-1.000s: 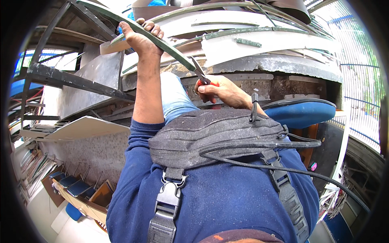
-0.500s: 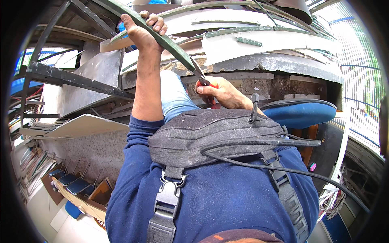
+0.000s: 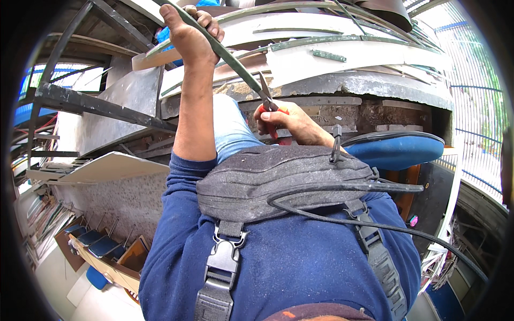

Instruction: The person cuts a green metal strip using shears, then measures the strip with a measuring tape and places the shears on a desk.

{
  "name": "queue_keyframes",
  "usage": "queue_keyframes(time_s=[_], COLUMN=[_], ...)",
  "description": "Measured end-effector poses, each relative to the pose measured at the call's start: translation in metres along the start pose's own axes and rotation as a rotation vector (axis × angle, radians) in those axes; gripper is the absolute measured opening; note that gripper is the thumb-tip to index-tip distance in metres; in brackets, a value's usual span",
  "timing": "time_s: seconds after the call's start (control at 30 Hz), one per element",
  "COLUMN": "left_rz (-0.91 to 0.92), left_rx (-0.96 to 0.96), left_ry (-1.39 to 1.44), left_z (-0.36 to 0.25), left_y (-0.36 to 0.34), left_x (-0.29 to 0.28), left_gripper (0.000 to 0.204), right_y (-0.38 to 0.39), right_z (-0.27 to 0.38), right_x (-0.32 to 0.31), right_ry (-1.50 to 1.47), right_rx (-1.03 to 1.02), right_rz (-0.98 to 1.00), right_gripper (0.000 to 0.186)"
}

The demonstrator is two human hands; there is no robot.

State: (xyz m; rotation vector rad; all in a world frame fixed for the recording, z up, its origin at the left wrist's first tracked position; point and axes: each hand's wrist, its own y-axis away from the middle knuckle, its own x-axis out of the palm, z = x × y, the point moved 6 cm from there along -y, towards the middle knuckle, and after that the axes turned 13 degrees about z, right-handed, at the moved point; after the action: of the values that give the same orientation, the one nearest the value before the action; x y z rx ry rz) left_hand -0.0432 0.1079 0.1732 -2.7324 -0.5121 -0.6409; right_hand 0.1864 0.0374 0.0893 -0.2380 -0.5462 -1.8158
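A long, narrow dark green strip (image 3: pixel 239 68) slants down from the upper left, wrapped in the fingers of my left hand (image 3: pixel 194 38). My right hand (image 3: pixel 297 124) is closed around the red handles of a pair of snips (image 3: pixel 271 105). The blades of the snips stand apart at the strip's lower end, one rising beside it. Whether they touch the strip I cannot tell. The strip's upper end runs out of the picture, and part of the right hand's grip is hidden.
White sheets and green strips lie on a rough-edged bench (image 3: pixel 385 88), with a short green offcut (image 3: pixel 329 55) on top. At left stands a dark metal frame (image 3: pixel 107 106). A blue round seat (image 3: pixel 399 150) is at right. A black cable (image 3: pixel 342 222) hangs over my chest bag (image 3: pixel 289 174).
The blades of the snips have parted at the strip's end. The strip has turned in my left hand and shows a narrower side. My left hand has shifted slightly.
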Motion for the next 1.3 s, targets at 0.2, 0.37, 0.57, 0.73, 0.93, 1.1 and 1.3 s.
queue_keyframes(time_s=[0.2, 0.37, 0.57, 0.73, 0.93, 1.1, 1.3], left_rz=[-0.036, 0.002, 0.085, 0.085, 0.069, 0.066, -0.094], left_rx=[-0.010, -0.002, -0.008, 0.001, -0.002, 0.002, 0.004], left_ry=[0.003, 0.017, 0.082, 0.084, 0.067, 0.107, 0.073], left_z=[0.005, 0.005, 0.005, 0.004, 0.007, 0.013, 0.014], left_y=[-0.001, 0.000, -0.003, -0.005, -0.005, 0.000, 0.008], left_x=[-0.007, -0.004, -0.004, -0.006, -0.009, -0.011, -0.011], left_gripper=[0.056, 0.055, 0.054, 0.054, 0.054, 0.054, 0.063], right_y=[-0.001, 0.002, 0.000, -0.002, 0.000, 0.003, 0.013], right_z=[-0.002, -0.009, -0.012, -0.010, -0.007, -0.007, 0.002], right_x=[-0.001, 0.001, 0.003, 0.004, 0.009, 0.006, -0.013], right_ry=[-0.003, -0.058, -0.054, -0.074, -0.222, -0.176, 0.620], right_rx=[0.028, 0.079, 0.100, 0.124, 0.130, 0.149, 0.106], right_rz=[0.031, 0.002, -0.007, -0.016, -0.029, -0.037, -0.321], right_gripper=[0.027, 0.025, 0.025, 0.024, 0.023, 0.024, 0.029])
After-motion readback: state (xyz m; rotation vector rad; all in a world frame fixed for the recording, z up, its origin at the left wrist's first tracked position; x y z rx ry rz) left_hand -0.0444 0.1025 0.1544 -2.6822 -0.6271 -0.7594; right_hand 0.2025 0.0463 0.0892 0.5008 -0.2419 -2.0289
